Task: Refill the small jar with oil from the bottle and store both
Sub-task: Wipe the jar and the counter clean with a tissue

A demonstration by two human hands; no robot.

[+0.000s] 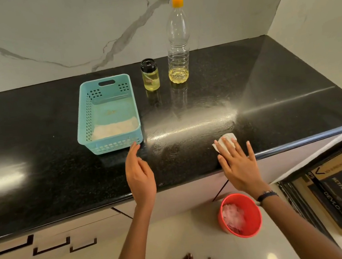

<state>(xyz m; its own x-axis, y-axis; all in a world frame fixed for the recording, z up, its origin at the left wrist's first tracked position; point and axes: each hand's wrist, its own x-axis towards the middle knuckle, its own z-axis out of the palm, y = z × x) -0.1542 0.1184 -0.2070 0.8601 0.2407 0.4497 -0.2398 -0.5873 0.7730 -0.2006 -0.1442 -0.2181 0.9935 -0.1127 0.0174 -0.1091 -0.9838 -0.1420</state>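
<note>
A small jar (150, 75) with a black lid stands upright on the black counter (50, 168), nearly full of yellow oil. Right of it stands a tall clear bottle (177, 45) with an orange cap and a little oil at its bottom. A light blue basket (108, 114) sits left of the jar with white paper lying inside. My right hand (238, 163) presses flat on a white tissue (225, 141) near the counter's front edge. My left hand (139, 175) hovers with relaxed fingers just in front of the basket's near right corner, holding nothing.
A marble wall backs the counter and turns forward on the right. A red bin (241, 216) with crumpled tissue stands on the floor below my right hand. A cardboard box (339, 193) leans at the right. Drawers with dark handles (50, 247) run under the counter.
</note>
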